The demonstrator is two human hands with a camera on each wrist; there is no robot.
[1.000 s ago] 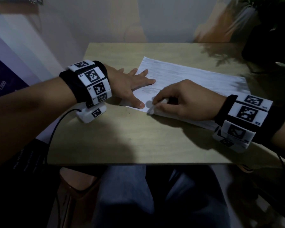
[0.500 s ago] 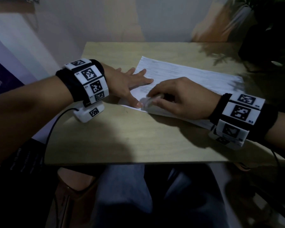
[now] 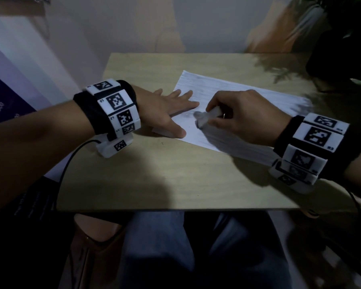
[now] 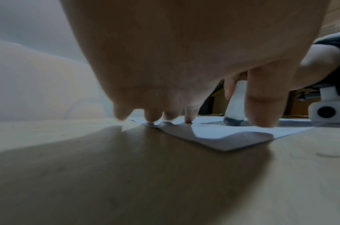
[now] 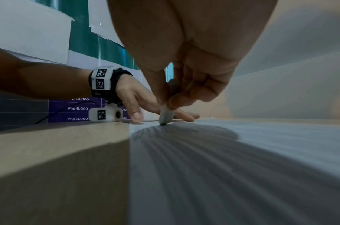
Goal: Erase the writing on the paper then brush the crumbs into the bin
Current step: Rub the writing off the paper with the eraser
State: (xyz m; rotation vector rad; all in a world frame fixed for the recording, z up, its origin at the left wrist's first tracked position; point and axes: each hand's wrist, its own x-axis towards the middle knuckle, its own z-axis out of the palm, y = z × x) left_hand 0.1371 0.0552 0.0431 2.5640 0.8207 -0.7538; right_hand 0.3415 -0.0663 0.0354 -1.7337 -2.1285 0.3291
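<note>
A white lined sheet of paper (image 3: 233,97) lies slanted on the wooden table (image 3: 167,174). My left hand (image 3: 171,109) lies flat with spread fingers on the paper's left end, pressing it down. My right hand (image 3: 233,115) pinches a white eraser (image 3: 206,118) between thumb and fingers. The eraser's grey, dirty tip touches the paper just right of the left thumb. In the left wrist view the eraser (image 4: 235,105) stands nearly upright on the paper (image 4: 223,137). The right wrist view shows the eraser (image 5: 166,115) tip down on the sheet (image 5: 242,159).
A dark potted plant (image 3: 342,38) stands at the table's far right corner. A purple price poster (image 5: 76,108) leans at the left of the table. My knees (image 3: 175,247) are under the near edge. No bin is in view.
My right hand has moved the eraser a little to the right and away along the paper. The left hand has stayed flat on the sheet.
</note>
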